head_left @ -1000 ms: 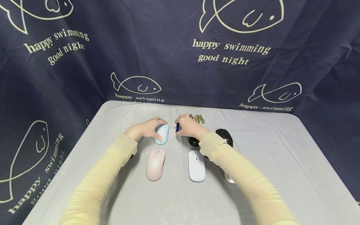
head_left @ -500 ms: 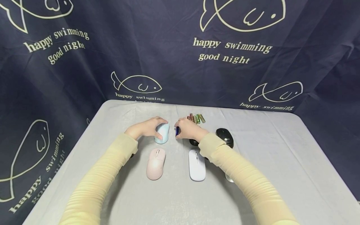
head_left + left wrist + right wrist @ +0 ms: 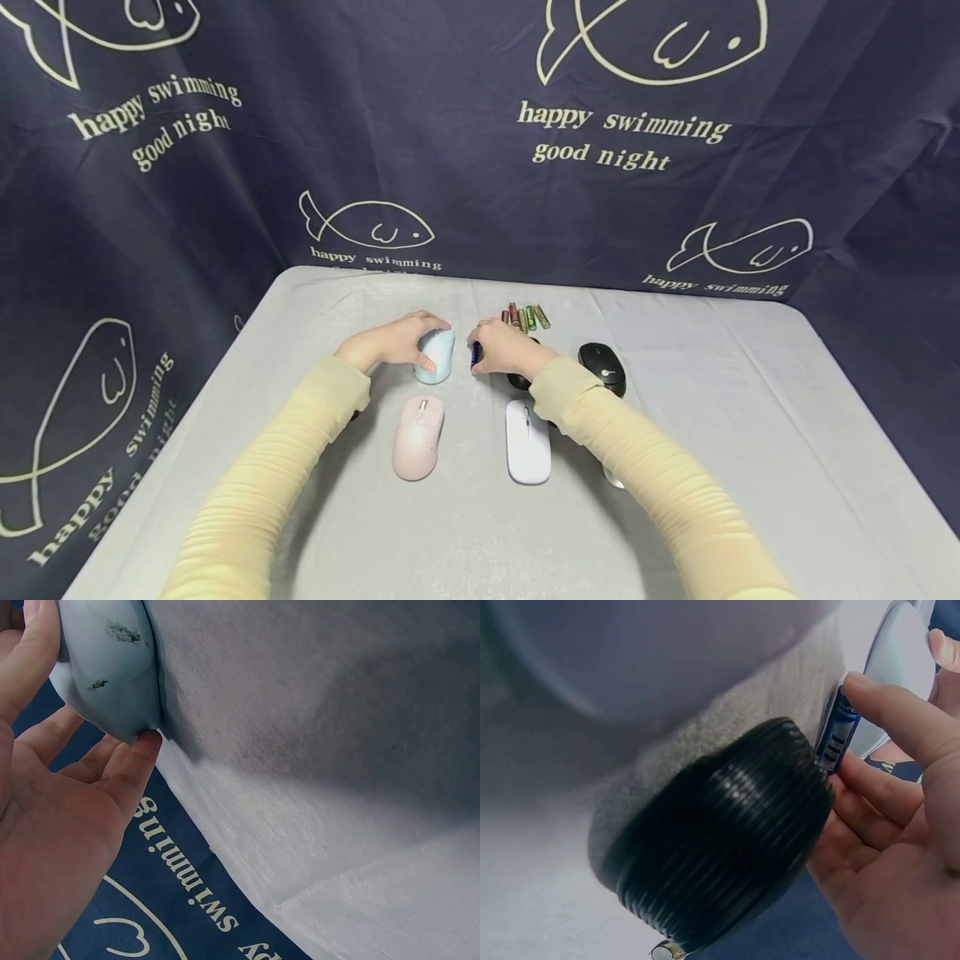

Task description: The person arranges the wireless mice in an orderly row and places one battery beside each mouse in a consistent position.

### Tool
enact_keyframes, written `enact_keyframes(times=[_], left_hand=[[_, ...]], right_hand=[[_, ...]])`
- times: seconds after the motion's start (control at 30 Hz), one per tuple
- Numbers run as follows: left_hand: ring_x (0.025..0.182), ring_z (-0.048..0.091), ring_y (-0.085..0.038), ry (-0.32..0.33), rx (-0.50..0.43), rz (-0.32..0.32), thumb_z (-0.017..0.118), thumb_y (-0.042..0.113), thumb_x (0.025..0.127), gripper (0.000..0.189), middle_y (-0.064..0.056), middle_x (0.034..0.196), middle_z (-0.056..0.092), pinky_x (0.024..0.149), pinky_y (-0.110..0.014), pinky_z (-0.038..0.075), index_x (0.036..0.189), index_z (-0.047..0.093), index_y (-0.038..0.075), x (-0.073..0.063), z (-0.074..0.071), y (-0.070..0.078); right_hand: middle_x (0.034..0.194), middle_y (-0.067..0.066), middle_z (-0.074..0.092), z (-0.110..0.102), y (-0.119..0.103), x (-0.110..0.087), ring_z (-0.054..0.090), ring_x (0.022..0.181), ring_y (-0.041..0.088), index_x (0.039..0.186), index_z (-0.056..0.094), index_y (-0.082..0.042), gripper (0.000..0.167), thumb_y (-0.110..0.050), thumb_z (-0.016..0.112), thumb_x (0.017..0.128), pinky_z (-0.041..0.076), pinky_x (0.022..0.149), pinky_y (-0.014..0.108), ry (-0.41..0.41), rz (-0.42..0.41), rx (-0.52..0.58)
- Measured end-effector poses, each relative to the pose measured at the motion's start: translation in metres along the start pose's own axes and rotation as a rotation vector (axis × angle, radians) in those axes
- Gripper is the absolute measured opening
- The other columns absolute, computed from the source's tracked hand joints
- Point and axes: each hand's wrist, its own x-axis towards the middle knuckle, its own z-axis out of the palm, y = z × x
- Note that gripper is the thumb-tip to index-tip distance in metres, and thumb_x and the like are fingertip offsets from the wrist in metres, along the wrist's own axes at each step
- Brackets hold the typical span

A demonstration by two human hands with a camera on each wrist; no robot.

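Observation:
A light blue computer mouse (image 3: 438, 358) rests on the table at centre-left. My left hand (image 3: 393, 342) grips it, thumb on the near side and fingers at its far end; dark scuffs mark the mouse's surface in the left wrist view. Just to the right, my right hand (image 3: 507, 347) pinches a blue battery (image 3: 838, 733) between thumb and fingers, upright from near to far in the head view. A small gap separates battery and mouse there. Beside that hand, partly covered by it, sits a black ribbed, rounded object (image 3: 727, 825).
Several red and green batteries (image 3: 525, 317) lie behind the right hand. A pink mouse (image 3: 418, 437) and a white mouse (image 3: 528, 442) lie nearer the front. By the right forearm is a black mouse (image 3: 602, 368). The grey-white tablecloth (image 3: 465, 533) meets a dark blue printed curtain (image 3: 480, 167).
My right hand has shifted slightly toward the front with the battery, uncovering more of the batteries behind it. The left hand and the light blue mouse have stayed in place.

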Motion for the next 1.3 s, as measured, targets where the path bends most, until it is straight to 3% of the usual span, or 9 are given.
enact_keyframes(times=[0.37, 0.7, 1.3], left_hand=[[0.129, 0.039, -0.035, 0.003, 0.005, 0.003, 0.079, 0.024, 0.074, 0.077, -0.023, 0.140, 0.042, 0.108, -0.046, 0.034, 0.138, 0.043, -0.001, -0.001, 0.000, 0.001], [0.130, 0.038, -0.036, -0.007, 0.000, -0.010, 0.079, 0.025, 0.074, 0.078, -0.023, 0.141, 0.041, 0.109, -0.046, 0.033, 0.138, 0.043, -0.001, 0.000, -0.001, 0.002], [0.130, 0.038, -0.036, -0.001, -0.008, -0.012, 0.080, 0.026, 0.072, 0.080, -0.022, 0.140, 0.042, 0.111, -0.046, 0.031, 0.138, 0.043, 0.000, -0.001, -0.001, 0.001]], right_hand=[[0.114, 0.013, 0.062, 0.000, -0.001, 0.000, 0.057, 0.105, 0.025, 0.118, 0.064, -0.001, 0.049, -0.025, 0.078, 0.077, 0.050, 0.089, 0.035, -0.011, 0.014, -0.011], [0.119, 0.014, 0.061, -0.002, 0.000, -0.001, 0.055, 0.113, 0.028, 0.121, 0.061, 0.000, 0.054, -0.025, 0.079, 0.076, 0.047, 0.097, 0.037, 0.002, 0.004, 0.005], [0.129, 0.015, 0.055, -0.025, 0.015, -0.004, 0.049, 0.122, 0.031, 0.128, 0.055, 0.001, 0.061, -0.021, 0.077, 0.076, 0.041, 0.104, 0.038, 0.040, 0.038, 0.047]])
